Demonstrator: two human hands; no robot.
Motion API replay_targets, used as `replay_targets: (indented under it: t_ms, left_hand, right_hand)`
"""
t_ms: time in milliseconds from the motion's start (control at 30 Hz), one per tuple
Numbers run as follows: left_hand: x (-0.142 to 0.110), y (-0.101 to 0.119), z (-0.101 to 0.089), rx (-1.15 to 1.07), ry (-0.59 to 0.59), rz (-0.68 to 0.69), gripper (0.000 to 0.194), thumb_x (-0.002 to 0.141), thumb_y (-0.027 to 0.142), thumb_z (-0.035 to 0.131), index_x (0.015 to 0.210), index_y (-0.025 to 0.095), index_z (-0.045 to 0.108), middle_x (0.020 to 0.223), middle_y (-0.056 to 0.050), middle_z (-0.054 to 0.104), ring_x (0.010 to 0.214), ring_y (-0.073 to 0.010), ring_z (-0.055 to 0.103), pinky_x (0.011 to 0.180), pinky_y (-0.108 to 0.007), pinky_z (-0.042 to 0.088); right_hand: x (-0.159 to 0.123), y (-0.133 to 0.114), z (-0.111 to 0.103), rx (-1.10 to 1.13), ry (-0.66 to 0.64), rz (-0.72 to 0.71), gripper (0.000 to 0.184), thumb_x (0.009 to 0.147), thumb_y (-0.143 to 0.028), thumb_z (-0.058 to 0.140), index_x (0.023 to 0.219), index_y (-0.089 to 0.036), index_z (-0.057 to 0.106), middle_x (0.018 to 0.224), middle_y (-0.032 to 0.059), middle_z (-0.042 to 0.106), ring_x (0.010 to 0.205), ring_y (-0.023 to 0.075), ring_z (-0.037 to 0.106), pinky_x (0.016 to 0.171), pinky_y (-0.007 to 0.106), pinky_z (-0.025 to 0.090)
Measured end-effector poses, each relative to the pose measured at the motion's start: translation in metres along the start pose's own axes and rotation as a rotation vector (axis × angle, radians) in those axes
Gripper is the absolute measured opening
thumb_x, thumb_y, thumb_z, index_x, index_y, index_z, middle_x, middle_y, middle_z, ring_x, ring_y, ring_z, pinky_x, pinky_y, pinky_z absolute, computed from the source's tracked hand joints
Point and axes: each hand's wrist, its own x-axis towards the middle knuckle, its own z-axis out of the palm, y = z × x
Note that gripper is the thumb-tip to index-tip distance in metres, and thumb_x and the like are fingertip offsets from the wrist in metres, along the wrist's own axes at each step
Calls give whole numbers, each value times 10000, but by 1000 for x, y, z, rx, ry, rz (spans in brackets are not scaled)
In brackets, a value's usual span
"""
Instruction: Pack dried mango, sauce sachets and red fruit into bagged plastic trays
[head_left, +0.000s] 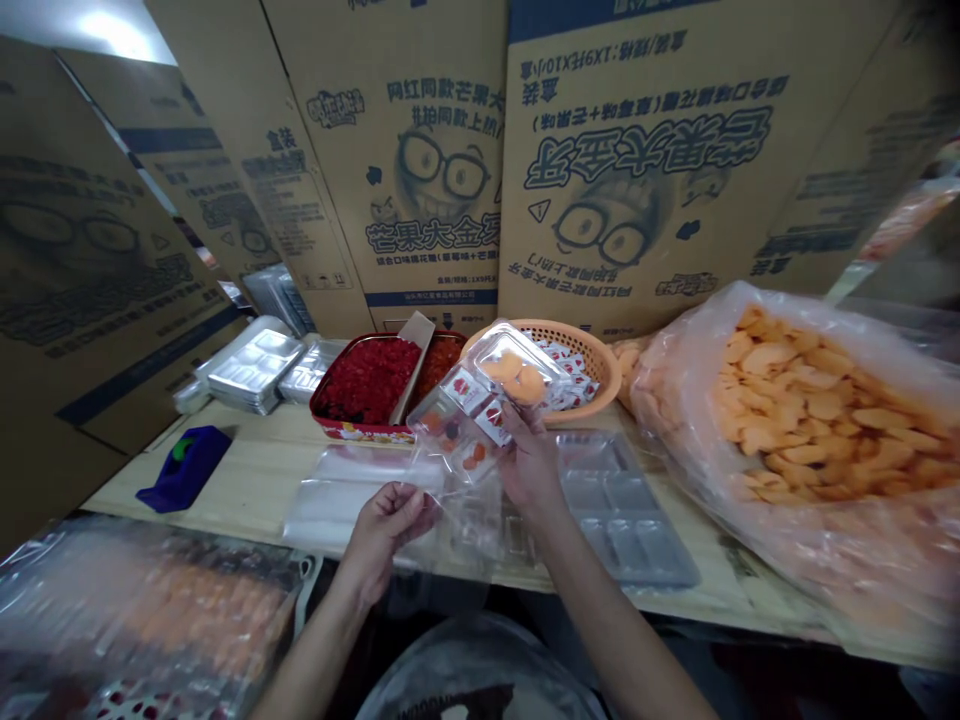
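My right hand (531,455) grips a filled clear plastic tray (517,340), tilted up above the table. Orange pieces lie in its upper compartment, white printed sachets in the middle, and small red and orange bits in the lower part. Lower down, my left hand (386,535) is closed, its thumb and fingers pinching the edge of a thin clear plastic bag (469,530) below the tray. Whether the tray's lower end is inside the bag, I cannot tell. Flat clear bags (352,490) lie on the table behind my left hand.
Behind the tray stand a red tin (360,385) of red bits with a scoop (414,370) and an orange basket (604,365) of sachets. Empty trays (630,510) lie right, before a big bag (817,400) of orange pieces. A blue tape dispenser (186,468) sits left.
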Motion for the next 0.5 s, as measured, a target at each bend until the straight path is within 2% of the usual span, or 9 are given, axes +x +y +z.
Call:
replay_targets:
  t_ms: [167,233,367,500]
  left_hand:
    - [-6,5,6,131,-202,-66,349,697,336,682,992,168,598,905,-64,685,821,-199,655,785,-328,482]
    - [-4,9,7,122,-189,-73,355,693,343,684,987,158,613,899,-73,690,800,-196,656,776,-327,486]
    - [5,12,1,44,-81,-53,344,656,317,720,938,137,640,824,-66,698,723,-169,655,751,-316,496]
    - [11,8,-8,-51,-44,-36,367,653,293,726,980,154,632,821,-67,704,721,-162,658,754,-316,500]
  right_hand:
    - [0,1,-2,-52,-12,45,332,636,-231,716,950,-265,614,968,-43,672,853,160,626,734,336,551]
    - [-1,4,-3,-47,-11,56,347,624,-214,724,950,-269,616,958,-51,673,839,151,627,739,327,551]
    - [-1,6,-4,-29,-1,65,346,601,-181,734,915,-279,627,890,-75,683,788,127,633,770,303,538]
    - [-1,1,-7,-104,-20,54,307,627,-189,714,914,-262,634,868,-51,692,812,151,637,775,325,536]
